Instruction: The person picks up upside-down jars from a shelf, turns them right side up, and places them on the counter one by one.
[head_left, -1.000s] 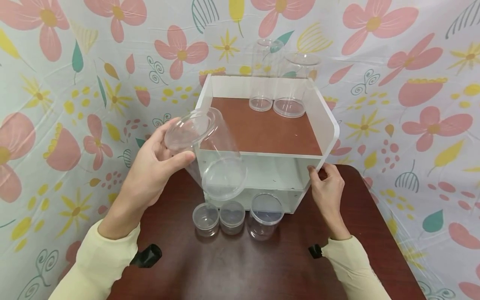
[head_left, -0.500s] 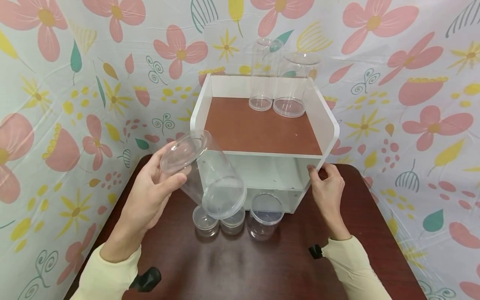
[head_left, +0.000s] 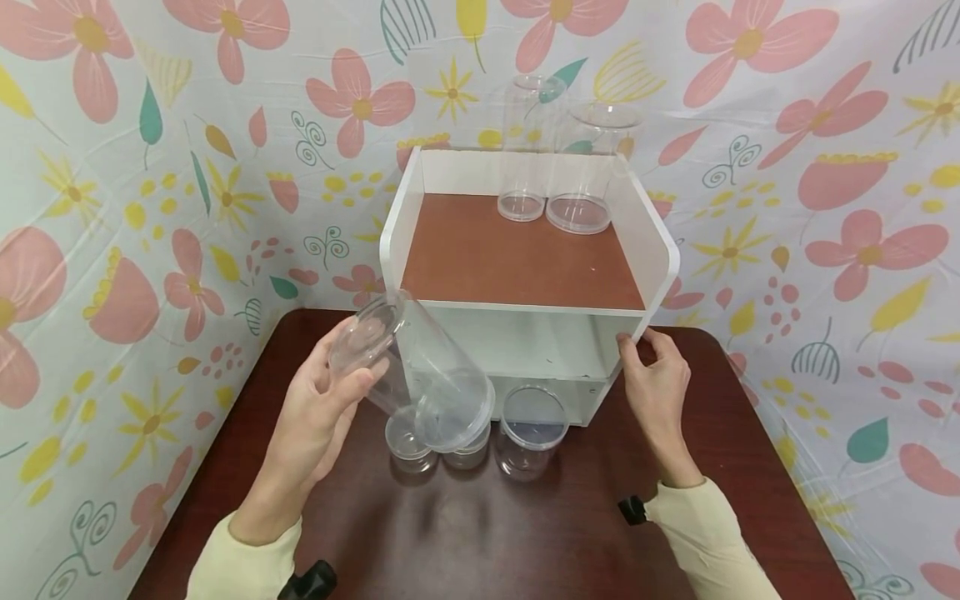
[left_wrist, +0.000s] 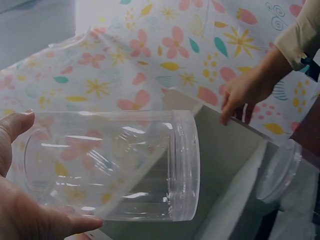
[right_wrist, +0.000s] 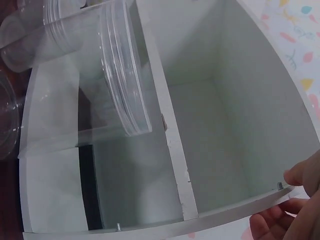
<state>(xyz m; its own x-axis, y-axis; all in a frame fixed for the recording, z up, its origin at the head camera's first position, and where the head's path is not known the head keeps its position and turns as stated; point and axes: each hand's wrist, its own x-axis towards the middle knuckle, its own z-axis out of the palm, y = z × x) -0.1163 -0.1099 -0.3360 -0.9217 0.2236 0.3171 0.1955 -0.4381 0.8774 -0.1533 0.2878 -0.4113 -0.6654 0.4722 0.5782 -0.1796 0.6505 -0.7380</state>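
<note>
1. Nearest, two pale sleeves [head_left: 243,562] reach in over the dark table [head_left: 480,550], each with a black piece [head_left: 307,580] at the wrist.
2. The left hand [head_left: 309,421] holds a big clear jar [head_left: 444,362] by its base end; the thumb and the fingers are wide apart, curved around it.
3. This jar is in the air, in front of the shelf's left part, tilted, its lid [left_wrist: 184,165] pointing down to the right.
4. Below it, two small jars [head_left: 412,454] stand side by side on the table. The lid overlaps the right one; whether they touch, I cannot tell.
5. Just to their right stands a wide jar [head_left: 529,442], upright.
6. The right hand [head_left: 657,377] pinches the front edge of the shelf's right wall, thumb on the inner side, fingers bent on the outer side.
7. The white shelf [head_left: 652,250] has a brown top and compartments below.
8. On this top, at the back right, two tall jars [head_left: 588,179] stand upright, close together.
9. Farthest hangs a flowered cloth [head_left: 825,208].
</note>
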